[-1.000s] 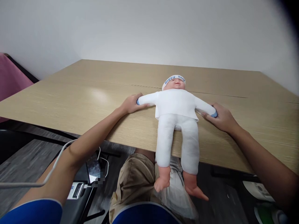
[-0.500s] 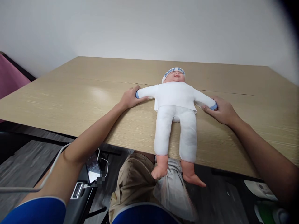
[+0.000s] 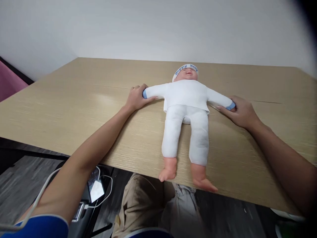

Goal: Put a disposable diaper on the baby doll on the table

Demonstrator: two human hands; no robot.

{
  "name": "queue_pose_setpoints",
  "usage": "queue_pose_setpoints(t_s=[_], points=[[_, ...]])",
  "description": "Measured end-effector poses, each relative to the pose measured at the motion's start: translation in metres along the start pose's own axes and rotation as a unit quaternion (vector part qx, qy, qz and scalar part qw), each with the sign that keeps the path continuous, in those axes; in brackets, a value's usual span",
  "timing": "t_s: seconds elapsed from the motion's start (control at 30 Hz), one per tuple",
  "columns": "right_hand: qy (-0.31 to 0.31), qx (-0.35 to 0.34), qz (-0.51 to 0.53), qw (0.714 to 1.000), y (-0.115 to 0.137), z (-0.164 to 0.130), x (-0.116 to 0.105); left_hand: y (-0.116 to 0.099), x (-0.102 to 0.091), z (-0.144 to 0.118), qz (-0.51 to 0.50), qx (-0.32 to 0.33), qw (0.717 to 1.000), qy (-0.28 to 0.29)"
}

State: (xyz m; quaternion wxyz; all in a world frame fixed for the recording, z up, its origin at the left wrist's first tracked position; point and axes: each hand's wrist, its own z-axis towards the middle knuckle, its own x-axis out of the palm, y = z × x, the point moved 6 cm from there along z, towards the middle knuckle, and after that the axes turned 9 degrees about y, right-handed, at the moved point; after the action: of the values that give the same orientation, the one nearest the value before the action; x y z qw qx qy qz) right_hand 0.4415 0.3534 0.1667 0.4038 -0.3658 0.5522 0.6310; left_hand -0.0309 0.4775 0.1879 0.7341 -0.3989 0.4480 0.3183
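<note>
One doll (image 3: 187, 94) face up on one counter (image 3: 86, 112), two feet (image 3: 168, 169) at near edge. My left hand (image 3: 137, 98) and right hand (image 3: 244, 111) half-closed, each gripping one outstretched arm (image 3: 157, 91).

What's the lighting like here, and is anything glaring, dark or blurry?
Head view: soft, pale glare on the light-brown, wood-grained table, left of the person's bare left hand; head view: the upper right corner goes black; head view: the white-clothed plastic-faced baby doll is brightly lit, with the blue lettering on its headwear slightly soft.
</note>
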Motion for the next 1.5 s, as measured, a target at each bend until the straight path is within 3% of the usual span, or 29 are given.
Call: queue_pose_setpoints(t_s=[0.3,0.5,0.67,0.97,1.2,1.4,1.5], points=[[-0.034,-0.007,-0.005,0.999,-0.006,0.053,-0.001,0.019,0.010,0.051,-0.007,0.005,1.000,-0.022],[-0.067,-0.044,-0.011,0.997,-0.015,0.078,0.000,0.029,0.015,0.068,-0.011,-0.003,1.000,-0.020],[-0.077,-0.068,-0.019,0.995,-0.028,0.087,0.003,0.034,0.016,0.070,-0.014,-0.013,1.000,-0.015],[-0.121,-0.103,0.099,0.982,-0.044,0.092,0.008,0.036,0.016,0.065,0.002,-0.025,1.000,-0.010],[-0.129,-0.075,0.089,0.985,-0.054,0.083,0.009,0.042,0.012,0.056,-0.009,-0.024,1.000,-0.009],[-0.195,-0.058,0.095,0.975,-0.069,0.074,0.004,0.050,0.001,0.052,-0.062,-0.079,0.993,-0.059],[-0.197,-0.053,0.082,0.976,-0.072,0.076,0.005,0.055,-0.001,0.052,-0.071,-0.117,0.988,-0.070]])
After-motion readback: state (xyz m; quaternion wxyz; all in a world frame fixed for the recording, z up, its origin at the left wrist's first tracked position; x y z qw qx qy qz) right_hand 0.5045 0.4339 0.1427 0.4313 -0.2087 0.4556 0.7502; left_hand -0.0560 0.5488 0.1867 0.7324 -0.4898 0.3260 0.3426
